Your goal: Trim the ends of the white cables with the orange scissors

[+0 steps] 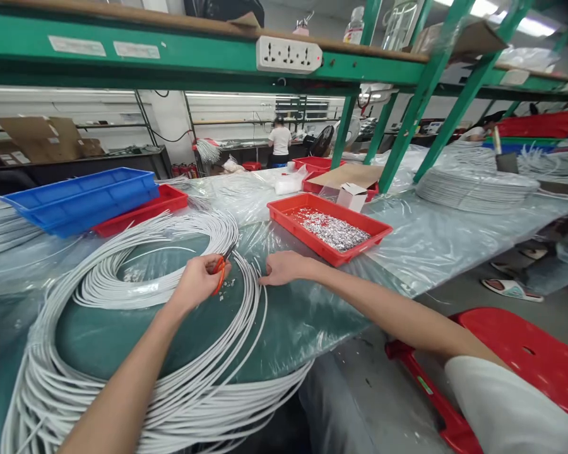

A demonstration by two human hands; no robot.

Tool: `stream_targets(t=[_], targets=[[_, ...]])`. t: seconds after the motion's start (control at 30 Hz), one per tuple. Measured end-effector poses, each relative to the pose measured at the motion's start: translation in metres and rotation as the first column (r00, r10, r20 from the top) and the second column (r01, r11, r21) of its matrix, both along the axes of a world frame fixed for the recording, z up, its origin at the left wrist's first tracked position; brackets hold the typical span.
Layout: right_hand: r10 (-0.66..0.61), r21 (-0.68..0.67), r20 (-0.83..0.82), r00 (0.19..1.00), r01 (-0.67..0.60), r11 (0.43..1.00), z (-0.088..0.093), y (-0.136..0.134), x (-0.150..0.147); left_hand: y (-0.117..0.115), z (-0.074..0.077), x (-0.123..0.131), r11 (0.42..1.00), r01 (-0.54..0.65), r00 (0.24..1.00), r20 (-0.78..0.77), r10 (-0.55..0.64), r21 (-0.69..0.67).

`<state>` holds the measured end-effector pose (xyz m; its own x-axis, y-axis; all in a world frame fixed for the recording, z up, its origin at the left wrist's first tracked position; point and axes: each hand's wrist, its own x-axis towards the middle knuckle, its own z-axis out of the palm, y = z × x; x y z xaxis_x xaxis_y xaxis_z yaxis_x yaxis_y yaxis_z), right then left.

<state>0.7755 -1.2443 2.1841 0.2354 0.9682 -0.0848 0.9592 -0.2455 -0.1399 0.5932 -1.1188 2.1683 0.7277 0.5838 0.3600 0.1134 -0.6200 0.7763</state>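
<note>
My left hand (200, 279) is closed around the orange handles of a pair of scissors (220, 275), whose dark blades point up and right at the cable bundle. Just right of it, my right hand (283, 268) has its fingers pinched at the end of a white cable (264, 306) along the bundle's outer edge. Coils of white cable (42, 340) loop across the green table mat, and more strands hang over the front edge. A smaller coil (123, 296) lies inside, with little white scraps (224, 290) beside the scissors.
A red tray (307, 238) of small shiny metal pieces stands beyond my right hand. Blue trays (85, 198) and a red tray (170, 200) sit at the left. A green shelf frame (189, 50) crosses above. A red stool (525, 353) stands at lower right.
</note>
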Motion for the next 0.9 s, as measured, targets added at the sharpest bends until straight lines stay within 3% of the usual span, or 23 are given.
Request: stream_targets(t=[0.2, 0.3, 0.4, 0.53, 0.7, 0.77, 0.9], targets=[[0.048, 0.111, -0.190, 0.981, -0.028, 0.993, -0.008, 0.010, 0.000, 0.004, -0.003, 0.000, 0.999, 0.017, 1.000, -0.025, -0.016, 0.027], [0.139, 0.235, -0.393, 0.909, -0.047, 0.971, -0.014, 0.016, 0.000, 0.006, -0.004, 0.000, 0.999, 0.001, 0.999, -0.045, 0.000, 0.032], [0.276, 0.337, -0.603, 0.748, -0.075, 0.938, -0.020, 0.025, -0.004, 0.007, -0.004, 0.000, 0.999, -0.018, 0.997, -0.072, 0.021, 0.043], [0.393, 0.456, -0.747, 0.536, -0.016, 0.890, -0.028, 0.030, -0.008, 0.004, -0.003, 0.000, 0.998, -0.029, 0.993, -0.112, 0.035, 0.052], [0.517, 0.526, -0.847, 0.123, 0.059, 0.849, -0.036, 0.017, -0.006, -0.001, -0.006, 0.002, 1.000, 0.009, 0.981, -0.193, -0.008, 0.008], [0.538, 0.543, -0.837, 0.101, 0.035, 0.839, -0.036, 0.010, -0.004, -0.004, -0.007, 0.003, 0.999, 0.032, 0.976, -0.213, -0.036, -0.022], [0.580, 0.591, -0.800, 0.156, 0.038, 0.805, -0.038, 0.005, -0.001, -0.010, -0.004, 0.003, 0.999, 0.029, 0.971, -0.237, -0.036, -0.033]])
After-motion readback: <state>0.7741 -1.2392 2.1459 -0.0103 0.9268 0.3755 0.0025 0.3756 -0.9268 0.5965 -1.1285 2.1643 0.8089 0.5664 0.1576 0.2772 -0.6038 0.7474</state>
